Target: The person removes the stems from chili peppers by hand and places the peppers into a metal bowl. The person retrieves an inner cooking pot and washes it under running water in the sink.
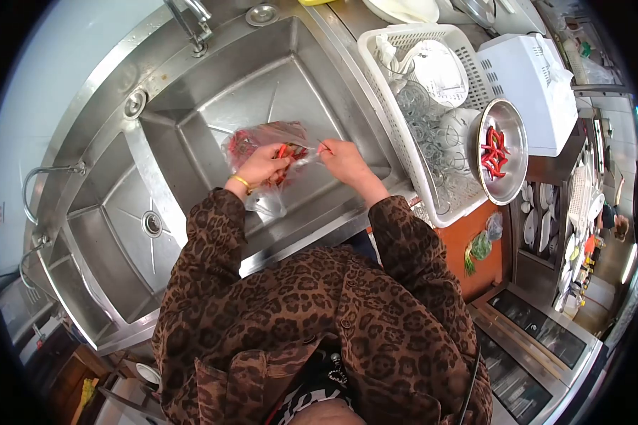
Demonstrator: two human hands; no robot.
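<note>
A clear plastic bag (pixel 283 131) full of red chili peppers (pixel 297 151) is held over the sink basin (pixel 276 85). My left hand (pixel 257 167) is closed on the bag's left side, with a red pepper showing at its fingertips. On the bag's right, my right hand (pixel 345 163) is closed in a pinch, and a thin red chili pepper (pixel 324 147) shows at its fingertips. Stretched film reaches close to that hand; whether it grips the film too is unclear. To the right, a steel bowl (pixel 519 152) holds several red chili peppers (pixel 494 153).
A white plastic basket (pixel 376 78) with glasses (pixel 422 117) and plates stands right of the sink, the bowl on its edge. A faucet (pixel 191 28) rises behind the basin. Bagged greens (pixel 479 248) lie on a brown surface. A second basin (pixel 131 212) is at left.
</note>
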